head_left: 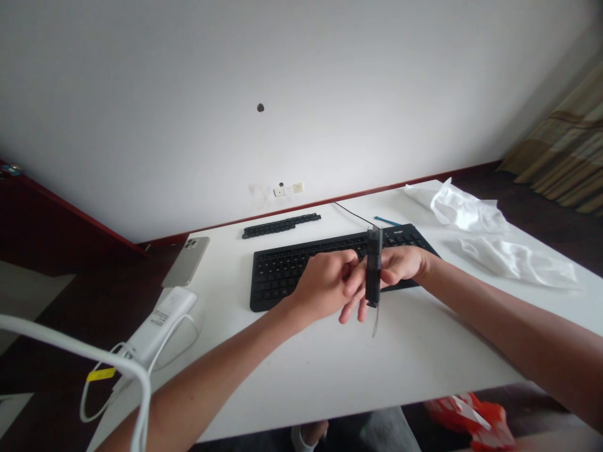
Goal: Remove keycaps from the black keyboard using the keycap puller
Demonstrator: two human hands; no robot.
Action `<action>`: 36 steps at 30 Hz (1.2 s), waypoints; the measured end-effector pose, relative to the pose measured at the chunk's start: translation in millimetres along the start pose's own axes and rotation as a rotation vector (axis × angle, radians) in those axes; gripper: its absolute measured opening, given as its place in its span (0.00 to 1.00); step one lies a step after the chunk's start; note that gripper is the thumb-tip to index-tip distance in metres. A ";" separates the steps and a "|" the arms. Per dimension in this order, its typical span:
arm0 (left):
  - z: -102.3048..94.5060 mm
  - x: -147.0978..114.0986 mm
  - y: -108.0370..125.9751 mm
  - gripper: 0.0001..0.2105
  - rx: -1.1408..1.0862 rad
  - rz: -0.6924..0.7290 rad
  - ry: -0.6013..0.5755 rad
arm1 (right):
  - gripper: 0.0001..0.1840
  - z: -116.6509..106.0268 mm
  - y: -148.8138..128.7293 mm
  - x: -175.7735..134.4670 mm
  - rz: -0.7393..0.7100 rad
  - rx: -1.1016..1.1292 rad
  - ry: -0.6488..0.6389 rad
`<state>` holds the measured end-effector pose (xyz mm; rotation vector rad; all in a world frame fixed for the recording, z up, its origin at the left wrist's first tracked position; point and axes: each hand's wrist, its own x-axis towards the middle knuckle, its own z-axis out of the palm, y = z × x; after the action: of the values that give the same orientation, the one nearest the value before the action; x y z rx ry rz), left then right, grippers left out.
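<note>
A slim black tool stands nearly upright between my hands, above the black keyboard. Its upper end has clear edges, and a thin wire-like loop hangs from its lower end. My left hand is closed, with fingers against the tool's left side. From the other side, the thumb of my right hand presses on it, its fingers partly hidden behind. The hands overlap the middle and right part of the keyboard. Behind the keyboard lie rows of loose black keycaps.
A phone and a white power strip with white cables lie at the left of the white table. Clear plastic bags and a thin blue stick are at the right. A red bag sits below the front edge.
</note>
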<state>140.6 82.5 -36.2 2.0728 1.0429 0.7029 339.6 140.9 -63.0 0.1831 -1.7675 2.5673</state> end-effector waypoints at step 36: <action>0.3 -1.2 3.7 0.04 -0.033 -0.058 -0.004 | 0.41 -6.9 4.3 0.4 0.027 0.063 0.077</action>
<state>141.9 79.8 -33.6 2.0076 1.0774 0.6818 338.3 145.8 -69.4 0.0606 -1.6765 2.6118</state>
